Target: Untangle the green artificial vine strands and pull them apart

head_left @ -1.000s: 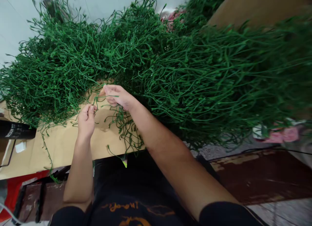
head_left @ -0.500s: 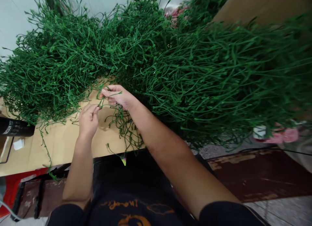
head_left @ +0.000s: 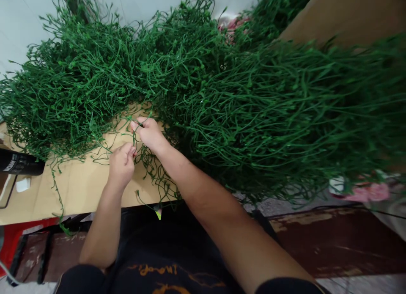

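Note:
Between my two hands runs a thin green plastic stem [head_left: 134, 137]. My left hand [head_left: 122, 163] is closed in a pinch on its lower part, above the tan board [head_left: 76, 188]. Up and to the right, my right hand [head_left: 148, 132] pinches the upper part between thumb and fingers. Loose green stems [head_left: 158, 173] lie on the board under my right wrist. A large heap of green stems [head_left: 95, 74] rises behind both hands, and another thick mass [head_left: 269, 108] spreads to the right of my right arm.
A black cylinder with white lettering [head_left: 20, 162] lies at the board's left end beside a small white piece [head_left: 23, 185]. A string of stems [head_left: 58, 196] hangs over the front edge. Brown cardboard [head_left: 345, 15] stands at the upper right; pink items [head_left: 369, 192] are at the right.
My left hand has moved slightly right and down. My right hand has turned, its fingers a little lower, and the stem between the hands now runs more upright. The view has shifted slightly.

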The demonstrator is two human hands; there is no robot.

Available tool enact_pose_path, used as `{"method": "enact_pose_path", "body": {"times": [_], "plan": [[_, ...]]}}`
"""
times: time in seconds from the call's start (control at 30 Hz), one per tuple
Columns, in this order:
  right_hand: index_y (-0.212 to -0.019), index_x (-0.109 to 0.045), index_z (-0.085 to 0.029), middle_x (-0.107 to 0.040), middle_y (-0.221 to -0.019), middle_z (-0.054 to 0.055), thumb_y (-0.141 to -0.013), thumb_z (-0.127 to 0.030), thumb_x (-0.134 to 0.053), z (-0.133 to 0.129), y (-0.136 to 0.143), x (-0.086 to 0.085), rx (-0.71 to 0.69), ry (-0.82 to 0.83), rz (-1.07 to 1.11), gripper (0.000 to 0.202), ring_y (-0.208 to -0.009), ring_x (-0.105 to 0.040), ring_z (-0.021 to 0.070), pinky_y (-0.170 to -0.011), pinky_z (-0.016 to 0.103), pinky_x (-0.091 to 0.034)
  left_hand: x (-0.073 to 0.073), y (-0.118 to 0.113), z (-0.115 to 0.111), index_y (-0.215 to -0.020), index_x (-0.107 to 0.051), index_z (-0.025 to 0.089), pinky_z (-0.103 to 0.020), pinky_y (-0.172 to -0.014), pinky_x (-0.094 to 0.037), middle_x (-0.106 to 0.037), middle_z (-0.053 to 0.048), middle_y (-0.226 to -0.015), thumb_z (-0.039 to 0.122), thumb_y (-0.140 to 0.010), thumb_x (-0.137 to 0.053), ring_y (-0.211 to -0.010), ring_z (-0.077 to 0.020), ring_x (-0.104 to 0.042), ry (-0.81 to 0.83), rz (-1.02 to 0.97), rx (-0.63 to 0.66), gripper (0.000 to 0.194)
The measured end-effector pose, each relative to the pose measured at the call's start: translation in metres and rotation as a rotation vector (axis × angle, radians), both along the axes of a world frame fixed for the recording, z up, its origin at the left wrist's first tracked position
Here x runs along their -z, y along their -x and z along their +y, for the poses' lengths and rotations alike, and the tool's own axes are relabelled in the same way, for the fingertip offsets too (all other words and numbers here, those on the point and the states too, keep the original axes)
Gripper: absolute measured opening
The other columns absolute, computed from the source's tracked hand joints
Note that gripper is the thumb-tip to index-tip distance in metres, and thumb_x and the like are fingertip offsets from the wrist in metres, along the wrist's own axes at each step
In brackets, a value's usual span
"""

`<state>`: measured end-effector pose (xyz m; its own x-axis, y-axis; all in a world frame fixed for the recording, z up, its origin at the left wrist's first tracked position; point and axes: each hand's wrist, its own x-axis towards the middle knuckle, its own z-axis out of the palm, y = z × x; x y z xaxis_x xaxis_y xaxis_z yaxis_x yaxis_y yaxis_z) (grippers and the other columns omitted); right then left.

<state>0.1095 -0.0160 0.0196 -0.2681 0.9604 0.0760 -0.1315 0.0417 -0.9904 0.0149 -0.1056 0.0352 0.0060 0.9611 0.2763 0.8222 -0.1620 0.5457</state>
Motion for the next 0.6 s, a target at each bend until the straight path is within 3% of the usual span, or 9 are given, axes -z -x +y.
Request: {"method": "enact_pose_path", "body": {"times": [0.17, 0.2, 0.27, 0.33, 0.37, 0.5, 0.53, 0.6], "plan": [[-0.054, -0.044, -0.016, -0.034, -0.050, -0.007, -0.079, -0.018, -0.049, 0.004, 0.007, 0.007, -0.001, -0.010, -0.052, 0.025, -0.052, -0.031, 0.0065, -0.056, 0.022, -0.024, 0.001, -0.001, -0.008, -0.060, -0.040, 0.021, -0.027, -0.056, -0.033, -0.046, 0.000, -0.055, 0.023, -0.083, -0.037, -0.055, -0.0139, -0.044, -0.005, -0.017, -0.001, 0.023], [-0.054, -0.043, -0.017, -0.032, -0.050, -0.007, -0.079, -0.018, -0.049, 0.009, 0.005, 0.009, 0.028, 0.002, -0.060, 0.026, -0.052, -0.030, 0.0064, -0.056, 0.022, -0.023, 0.000, -0.005, -0.013, -0.059, -0.040, 0.021, -0.028, -0.056, -0.034, -0.047, 0.000, -0.055, 0.024, -0.083, -0.036, -0.054, -0.0141, -0.044, -0.021, -0.048, 0.051, 0.025], [-0.052, -0.039, -0.017, -0.030, -0.050, -0.008, -0.080, -0.018, -0.049, 0.022, -0.002, 0.012, 0.169, 0.045, -0.076, 0.029, -0.052, -0.027, 0.0061, -0.055, 0.022, -0.022, -0.003, -0.015, -0.025, -0.057, -0.043, 0.022, -0.030, -0.059, -0.038, -0.049, -0.001, -0.053, 0.022, -0.083, -0.034, -0.054, -0.0148, -0.046, -0.027, -0.108, 0.292, 0.027], [-0.052, -0.036, -0.018, -0.029, -0.050, -0.007, -0.082, -0.019, -0.046, 0.032, -0.011, 0.014, 0.344, 0.081, -0.069, 0.032, -0.053, -0.026, 0.0060, -0.055, 0.022, -0.021, -0.009, -0.024, -0.036, -0.060, -0.050, 0.023, -0.032, -0.068, -0.043, -0.055, -0.002, -0.056, 0.020, -0.080, -0.037, -0.059, -0.0160, -0.052, 0.077, -0.123, 0.655, 0.024], [-0.052, -0.036, -0.018, -0.030, -0.050, -0.007, -0.083, -0.019, -0.045, 0.034, -0.014, 0.014, 0.389, 0.082, -0.052, 0.032, -0.053, -0.027, 0.0060, -0.055, 0.022, -0.022, -0.012, -0.026, -0.038, -0.062, -0.052, 0.024, -0.032, -0.069, -0.044, -0.057, -0.003, -0.059, 0.021, -0.081, -0.038, -0.063, -0.0161, -0.053, 0.139, -0.129, 0.698, 0.024], [-0.056, -0.043, -0.017, -0.028, -0.049, -0.008, -0.082, -0.022, -0.048, 0.029, -0.010, 0.013, 0.205, 0.053, 0.047, 0.027, -0.051, -0.028, 0.0062, -0.052, 0.021, -0.022, -0.019, -0.017, -0.032, -0.061, -0.045, 0.021, -0.025, -0.054, -0.045, -0.049, 0.000, -0.057, 0.052, -0.081, -0.046, -0.054, -0.0114, -0.046, 0.105, -0.502, 0.133, 0.037], [-0.058, -0.046, -0.017, -0.028, -0.049, -0.008, -0.082, -0.023, -0.049, 0.027, -0.007, 0.013, 0.166, 0.062, 0.059, 0.025, -0.050, -0.028, 0.0062, -0.051, 0.021, -0.022, -0.019, -0.013, -0.029, -0.063, -0.046, 0.020, -0.024, -0.054, -0.046, -0.049, 0.000, -0.059, 0.058, -0.078, -0.050, -0.053, -0.0102, -0.046, 0.117, -0.568, 0.059, 0.040], [-0.060, -0.049, -0.016, -0.027, -0.047, -0.008, -0.082, -0.025, -0.049, 0.025, -0.003, 0.014, 0.140, 0.093, 0.081, 0.023, -0.048, -0.025, 0.0060, -0.050, 0.022, -0.020, -0.016, -0.007, -0.026, -0.066, -0.048, 0.019, -0.023, -0.058, -0.048, -0.051, 0.000, -0.063, 0.063, -0.072, -0.054, -0.056, -0.0091, -0.048, 0.167, -0.644, 0.046, 0.044]]}}
